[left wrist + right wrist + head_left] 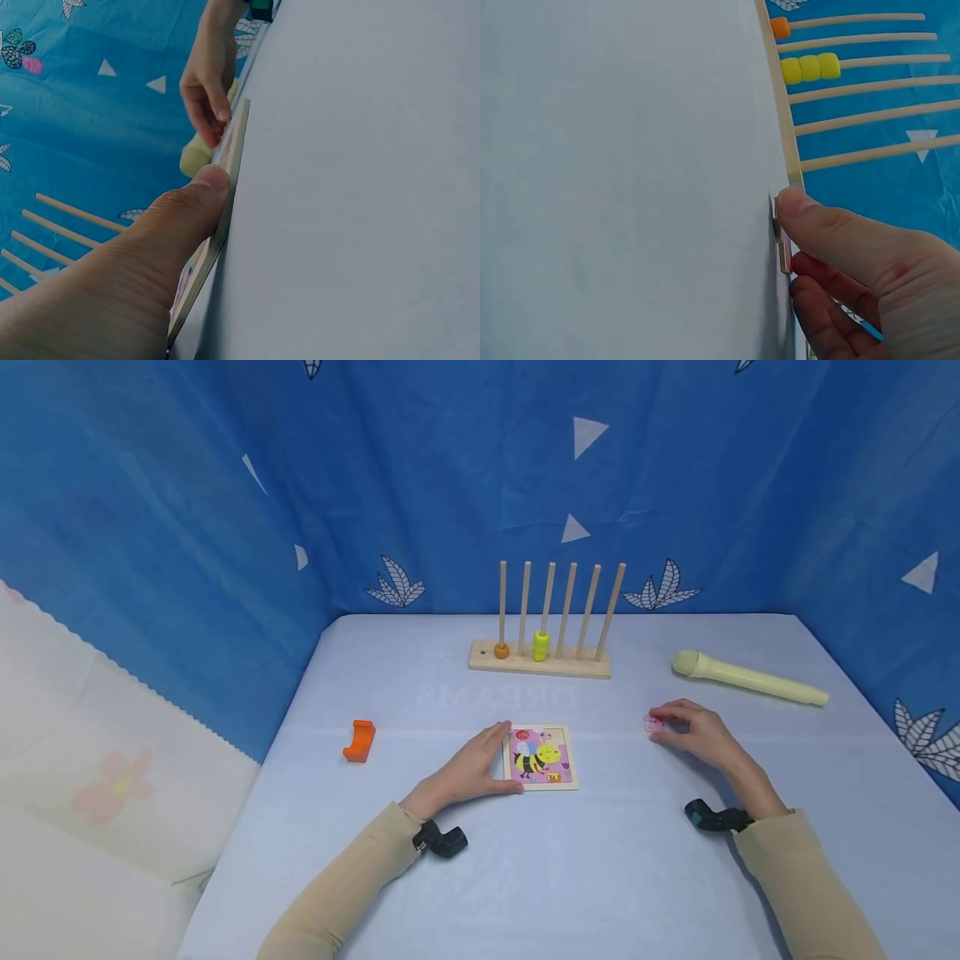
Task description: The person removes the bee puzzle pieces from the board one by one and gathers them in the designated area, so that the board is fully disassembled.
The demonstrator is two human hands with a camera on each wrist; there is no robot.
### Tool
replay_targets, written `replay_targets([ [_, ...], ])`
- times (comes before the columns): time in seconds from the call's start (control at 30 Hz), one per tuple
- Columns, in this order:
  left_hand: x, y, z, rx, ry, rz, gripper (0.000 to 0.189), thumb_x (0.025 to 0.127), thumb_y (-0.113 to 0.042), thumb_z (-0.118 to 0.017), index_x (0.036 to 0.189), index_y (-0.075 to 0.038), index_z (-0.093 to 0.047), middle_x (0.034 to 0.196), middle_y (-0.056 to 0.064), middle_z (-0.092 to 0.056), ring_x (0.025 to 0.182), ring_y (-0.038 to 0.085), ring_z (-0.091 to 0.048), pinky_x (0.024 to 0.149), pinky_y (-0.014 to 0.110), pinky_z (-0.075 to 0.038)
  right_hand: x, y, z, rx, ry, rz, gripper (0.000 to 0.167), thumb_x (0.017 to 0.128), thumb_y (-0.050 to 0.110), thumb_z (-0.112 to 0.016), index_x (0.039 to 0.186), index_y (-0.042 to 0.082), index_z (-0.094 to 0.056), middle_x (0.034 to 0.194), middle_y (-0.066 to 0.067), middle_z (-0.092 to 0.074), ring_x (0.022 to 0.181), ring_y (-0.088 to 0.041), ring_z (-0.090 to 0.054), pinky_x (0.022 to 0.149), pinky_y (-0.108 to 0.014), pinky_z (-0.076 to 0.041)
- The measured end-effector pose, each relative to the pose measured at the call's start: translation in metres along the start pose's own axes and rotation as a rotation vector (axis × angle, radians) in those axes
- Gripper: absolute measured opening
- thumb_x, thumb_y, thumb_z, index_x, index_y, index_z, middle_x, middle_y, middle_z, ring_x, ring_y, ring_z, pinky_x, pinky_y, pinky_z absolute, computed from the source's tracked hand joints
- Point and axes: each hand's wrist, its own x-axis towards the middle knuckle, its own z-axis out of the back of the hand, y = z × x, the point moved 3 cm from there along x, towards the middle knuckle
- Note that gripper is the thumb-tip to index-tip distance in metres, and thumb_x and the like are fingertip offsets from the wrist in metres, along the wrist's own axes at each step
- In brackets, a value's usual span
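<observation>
A square wooden bee jigsaw puzzle (573,760) with a pale frame lies on the table in the head view. My left hand (467,770) holds it at the left side, thumb at the lower edge and fingers at the upper left corner. In the left wrist view, the thumb (208,180) presses on the frame's edge. To the right, my right hand (696,733) pinches a small pink puzzle piece (652,723) between thumb and fingers. Seen edge-on in the right wrist view, that piece (784,255) is thin, close over the table.
Behind the puzzle stands a wooden peg rack (540,667) with several upright rods, an orange bead (502,651) and yellow beads (541,647). A pale yellow toy microphone (757,680) lies at the back right. An orange curved block (360,742) sits at the left.
</observation>
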Motion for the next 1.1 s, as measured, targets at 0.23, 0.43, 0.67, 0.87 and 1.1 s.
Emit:
replay_targets([
  [0.23, -0.001, 0.000, 0.000, 0.000, -0.001, -0.007, 0.105, 0.078, -0.057, -0.069, 0.148, 0.003, -0.019, 0.152, 0.019, -0.023, 0.139, 0.030, -0.023, 0.112, 0.039, -0.023, 0.001, 0.011, 0.001, 0.059, -0.012, 0.005, 0.038, 0.085, 0.020, -0.072, 0.116, -0.001, -0.064, 0.113, -0.015, -0.061, 0.104, -0.031, -0.057, 0.085, -0.014, -0.044],
  [0.43, -0.001, 0.000, 0.000, 0.008, 0.014, 0.017, 0.106, 0.077, -0.056, -0.070, 0.149, 0.001, -0.017, 0.153, 0.016, -0.022, 0.140, 0.027, -0.021, 0.113, 0.036, -0.021, 0.010, 0.066, -0.001, 0.392, 0.066, -0.041, 0.044, 0.089, 0.022, -0.067, 0.126, 0.000, -0.057, 0.126, -0.016, -0.056, 0.116, -0.035, -0.051, 0.086, -0.013, -0.046],
  [0.67, 0.001, 0.001, 0.000, -0.003, 0.015, 0.027, 0.105, 0.077, -0.056, -0.071, 0.150, -0.001, -0.018, 0.153, 0.014, -0.022, 0.140, 0.025, -0.020, 0.113, 0.035, -0.021, 0.014, 0.109, -0.035, 0.469, 0.200, 0.036, 0.040, 0.087, 0.020, -0.070, 0.122, 0.002, -0.060, 0.122, -0.011, -0.060, 0.113, -0.036, -0.053, 0.089, -0.020, -0.047],
  [0.87, 0.001, 0.001, 0.001, -0.017, 0.015, 0.029, 0.105, 0.077, -0.055, -0.072, 0.149, 0.000, -0.019, 0.153, 0.015, -0.023, 0.139, 0.027, -0.022, 0.112, 0.037, -0.022, 0.015, 0.113, -0.066, 0.466, 0.269, 0.045, 0.039, 0.086, 0.018, -0.071, 0.119, 0.000, -0.062, 0.118, -0.013, -0.062, 0.107, -0.027, -0.058, 0.094, -0.035, -0.048],
  [1.1, 0.001, 0.001, 0.001, -0.023, 0.004, 0.015, 0.105, 0.077, -0.056, -0.071, 0.149, 0.001, -0.019, 0.152, 0.016, -0.023, 0.139, 0.028, -0.022, 0.112, 0.038, -0.022, 0.015, 0.120, -0.084, 0.438, 0.256, 0.119, 0.033, 0.085, 0.010, -0.071, 0.115, -0.004, -0.064, 0.112, -0.016, -0.064, 0.099, -0.029, -0.061, 0.089, -0.041, -0.050],
])
